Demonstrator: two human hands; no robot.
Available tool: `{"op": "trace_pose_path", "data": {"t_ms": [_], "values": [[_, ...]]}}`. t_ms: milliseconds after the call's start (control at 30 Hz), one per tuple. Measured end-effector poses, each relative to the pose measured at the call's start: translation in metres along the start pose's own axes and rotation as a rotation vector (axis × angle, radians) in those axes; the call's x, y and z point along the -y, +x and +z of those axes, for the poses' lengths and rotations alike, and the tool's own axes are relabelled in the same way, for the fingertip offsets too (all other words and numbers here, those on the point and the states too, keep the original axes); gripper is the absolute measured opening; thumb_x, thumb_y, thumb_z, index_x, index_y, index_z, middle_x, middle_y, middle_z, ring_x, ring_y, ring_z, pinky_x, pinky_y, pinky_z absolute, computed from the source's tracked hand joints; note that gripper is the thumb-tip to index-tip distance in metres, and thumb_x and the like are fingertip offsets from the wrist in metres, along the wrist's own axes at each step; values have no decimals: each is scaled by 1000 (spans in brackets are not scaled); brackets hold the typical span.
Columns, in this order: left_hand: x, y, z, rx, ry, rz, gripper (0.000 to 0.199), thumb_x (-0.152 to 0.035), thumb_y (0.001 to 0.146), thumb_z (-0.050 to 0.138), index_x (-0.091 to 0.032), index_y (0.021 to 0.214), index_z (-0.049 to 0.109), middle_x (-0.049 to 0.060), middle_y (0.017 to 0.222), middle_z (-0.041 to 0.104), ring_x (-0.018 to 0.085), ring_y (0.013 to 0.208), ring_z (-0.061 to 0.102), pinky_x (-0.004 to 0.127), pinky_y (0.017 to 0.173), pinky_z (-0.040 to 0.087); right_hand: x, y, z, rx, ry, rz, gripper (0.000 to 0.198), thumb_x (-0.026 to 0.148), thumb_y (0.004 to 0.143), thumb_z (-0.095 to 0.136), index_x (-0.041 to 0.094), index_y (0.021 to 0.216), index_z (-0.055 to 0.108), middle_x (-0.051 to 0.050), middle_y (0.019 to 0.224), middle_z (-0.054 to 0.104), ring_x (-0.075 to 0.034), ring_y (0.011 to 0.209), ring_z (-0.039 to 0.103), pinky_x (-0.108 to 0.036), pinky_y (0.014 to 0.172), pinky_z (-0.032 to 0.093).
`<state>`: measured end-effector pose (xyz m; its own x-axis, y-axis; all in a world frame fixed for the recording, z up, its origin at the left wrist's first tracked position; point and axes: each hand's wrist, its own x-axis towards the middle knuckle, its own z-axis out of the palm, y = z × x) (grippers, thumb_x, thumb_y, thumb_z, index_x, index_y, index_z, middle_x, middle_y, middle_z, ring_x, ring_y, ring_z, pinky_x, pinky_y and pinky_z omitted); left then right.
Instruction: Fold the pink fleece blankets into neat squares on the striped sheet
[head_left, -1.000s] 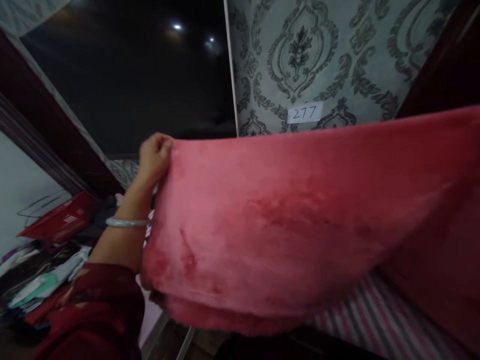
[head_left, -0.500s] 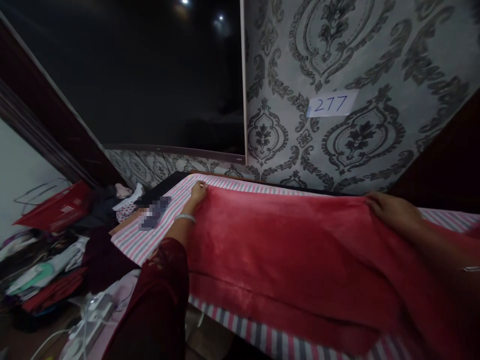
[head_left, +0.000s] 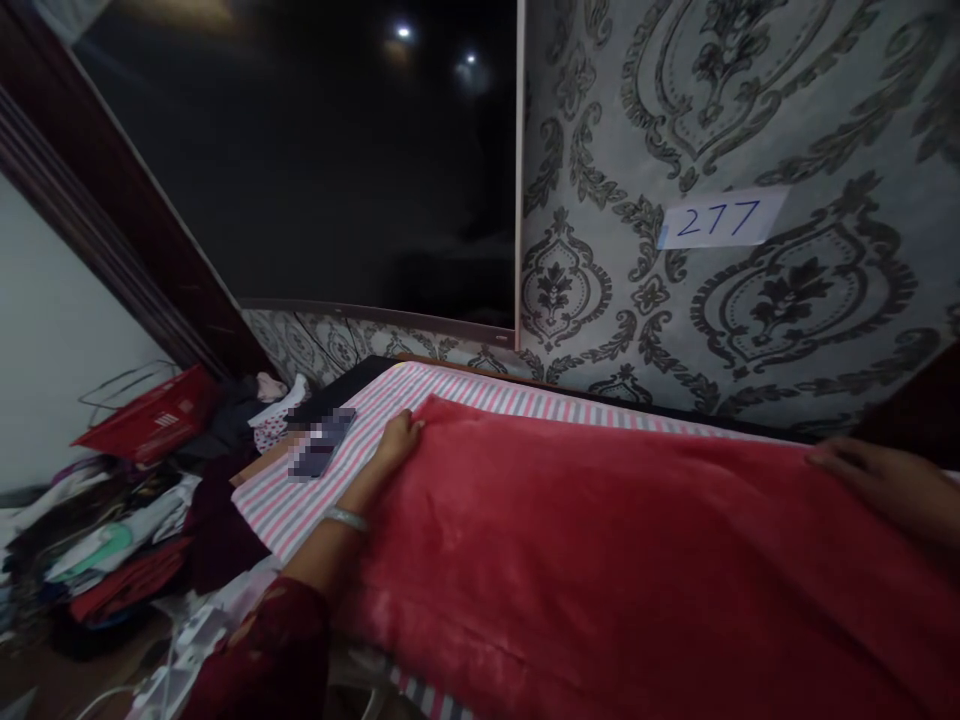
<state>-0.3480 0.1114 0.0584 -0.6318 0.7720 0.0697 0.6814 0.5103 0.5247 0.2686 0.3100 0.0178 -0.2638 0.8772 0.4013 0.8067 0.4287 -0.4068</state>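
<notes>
A red plush cloth (head_left: 570,530) lies spread over a pink, grey and white striped cover (head_left: 322,480) on a table. My left hand (head_left: 397,442), with a bracelet on its wrist, is closed on the cloth's left edge, just below the far left corner. At the right, my right hand (head_left: 892,490) pinches the cloth's far edge between thumb and fingers. Between the two hands the far edge runs nearly straight, with soft creases below it. The near part of the cloth hangs over the cover's front side, and its right end runs out of view.
A phone-like dark object (head_left: 322,445), partly pixelated, lies on the cover's left part. A heap of clothes (head_left: 120,550) and a red bag (head_left: 154,415) are at the left, with a white power strip (head_left: 184,650) and cables below. Behind are a large dark screen (head_left: 322,170) and patterned wall.
My left hand has come nearer to me, from the far left corner to the left edge. My right hand has shifted right, and the cloth has moved toward me. The view has turned slightly left.
</notes>
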Motion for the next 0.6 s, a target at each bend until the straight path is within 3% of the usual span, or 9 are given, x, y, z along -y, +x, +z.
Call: {"op": "trace_pose_path", "data": {"t_ms": [167, 267, 333, 467, 600], "values": [[-17, 36, -25, -141, 58, 12, 21, -29, 93, 48, -15, 103, 61, 20, 117, 68, 30, 114, 63, 36, 93, 47, 20, 67, -22, 21, -124, 97, 34, 47, 92, 47, 20, 86, 67, -16, 87, 71, -27, 79, 64, -37, 74, 45], [-26, 55, -31, -129, 57, -15, 25, -31, 94, 47, -14, 104, 63, 19, 114, 70, 29, 111, 64, 34, 88, 48, 42, 97, -12, 85, -216, 219, 37, 41, 90, 50, 13, 96, 72, -20, 92, 72, -28, 81, 64, -38, 71, 44], [-25, 57, -28, -58, 49, -37, 24, -33, 91, 52, -14, 95, 67, 18, 104, 74, 28, 103, 68, 32, 83, 49, 55, 101, 2, 176, -235, 215, 35, 34, 87, 51, 10, 99, 73, -22, 96, 73, -29, 82, 66, -38, 71, 45], [-5, 41, -24, 91, 23, -71, 21, -35, 82, 62, -16, 78, 70, 15, 88, 77, 28, 88, 71, 33, 77, 51, 72, 74, 28, 185, -230, 29, 40, 31, 82, 47, 10, 106, 72, -26, 112, 71, -35, 96, 69, -45, 82, 51], [25, 9, -36, 141, -33, -86, 20, -37, 77, 67, -18, 76, 71, 13, 91, 77, 30, 95, 71, 33, 81, 52, 94, 4, 36, 202, -31, -354, 40, 38, 86, 43, 20, 103, 74, -18, 117, 73, -36, 110, 68, -51, 98, 52]]}}
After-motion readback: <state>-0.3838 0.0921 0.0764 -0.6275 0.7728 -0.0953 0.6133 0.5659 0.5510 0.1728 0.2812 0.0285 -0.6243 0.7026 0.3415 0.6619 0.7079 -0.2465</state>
